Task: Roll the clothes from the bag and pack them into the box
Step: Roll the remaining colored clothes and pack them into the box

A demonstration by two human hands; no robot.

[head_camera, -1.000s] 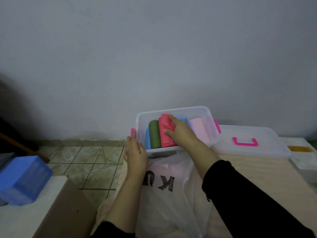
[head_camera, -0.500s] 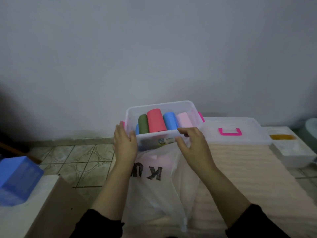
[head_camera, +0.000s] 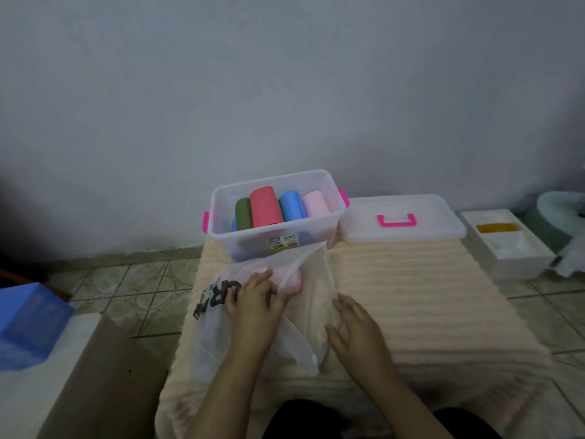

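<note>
A blue block (head_camera: 30, 324) sat on a white ledge (head_camera: 25, 400) at far left. A white box with a yellow insert (head_camera: 506, 248) stood on the tiled floor (head_camera: 126, 289), just off the cream ribbed mat's (head_camera: 427, 296) far right corner, below the grey wall (head_camera: 285, 90).

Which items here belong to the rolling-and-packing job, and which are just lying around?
Job:
plastic bag, left hand on it
pink garment inside bag
clear box holding rolled clothes
box lid
right hand

Lying about:
blue block
white tissue box
</note>
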